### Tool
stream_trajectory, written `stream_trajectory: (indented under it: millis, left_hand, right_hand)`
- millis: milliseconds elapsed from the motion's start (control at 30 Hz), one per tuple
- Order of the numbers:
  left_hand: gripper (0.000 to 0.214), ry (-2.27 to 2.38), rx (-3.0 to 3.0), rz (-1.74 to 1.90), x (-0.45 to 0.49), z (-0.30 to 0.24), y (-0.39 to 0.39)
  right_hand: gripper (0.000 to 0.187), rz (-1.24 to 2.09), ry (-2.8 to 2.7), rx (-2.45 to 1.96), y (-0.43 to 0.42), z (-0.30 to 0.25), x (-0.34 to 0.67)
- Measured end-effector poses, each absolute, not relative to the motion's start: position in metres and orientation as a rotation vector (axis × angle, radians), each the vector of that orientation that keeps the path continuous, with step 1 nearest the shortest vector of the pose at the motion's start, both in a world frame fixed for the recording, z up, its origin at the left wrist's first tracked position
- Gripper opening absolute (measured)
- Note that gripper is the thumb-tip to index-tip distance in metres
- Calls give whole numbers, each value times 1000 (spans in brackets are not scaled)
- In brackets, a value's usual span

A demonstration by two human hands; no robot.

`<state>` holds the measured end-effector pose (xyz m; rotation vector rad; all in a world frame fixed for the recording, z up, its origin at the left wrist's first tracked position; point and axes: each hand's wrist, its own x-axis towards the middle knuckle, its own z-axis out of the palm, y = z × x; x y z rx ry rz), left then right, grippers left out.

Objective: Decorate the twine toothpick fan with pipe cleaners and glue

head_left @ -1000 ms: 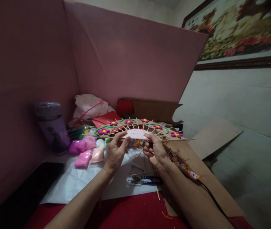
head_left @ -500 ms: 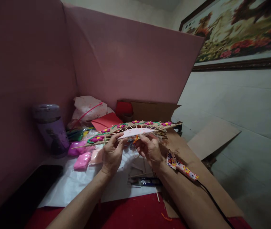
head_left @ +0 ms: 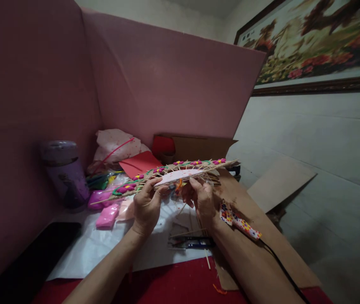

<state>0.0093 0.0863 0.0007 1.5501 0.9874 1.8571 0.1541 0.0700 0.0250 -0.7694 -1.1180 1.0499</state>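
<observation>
Both hands hold up a fan-shaped craft made of thin sticks, with a pale, dotted centre panel and an outer band bearing magenta and yellow flowers and green trim. My left hand pinches the left end of the pale panel between thumb and fingers. At the panel's right end, my right hand grips the lower edge, its thumb on top and its fingers curled beneath. An orange tassel-like bit hangs under the panel between the hands. The underside of the craft is hidden.
Below the hands lie thread snips and loose sticks on a white sheet. Pink clay packets and a purple bottle stand left, near a dark phone-like slab. A flower-patterned corded tool rests on cardboard at right.
The craft tips slightly flatter, so its flowered band looks thinner. The right thumb has shifted a little rightward along the panel edge; the view has moved slightly.
</observation>
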Motion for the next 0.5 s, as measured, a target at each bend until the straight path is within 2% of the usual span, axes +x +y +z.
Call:
stream_trajectory:
  millis: [100, 333, 500]
  left_hand:
    - [30, 939, 1514, 1803, 9, -1, 86]
    - [29, 947, 1536, 1822, 8, -1, 85]
    - [29, 923, 1532, 1859, 8, -2, 87]
  right_hand:
    - [31, 1031, -1118, -793, 70, 26, 155]
    - [26, 1081, -1013, -793, 71, 28, 151]
    - [37, 1025, -1118, -780, 67, 27, 154]
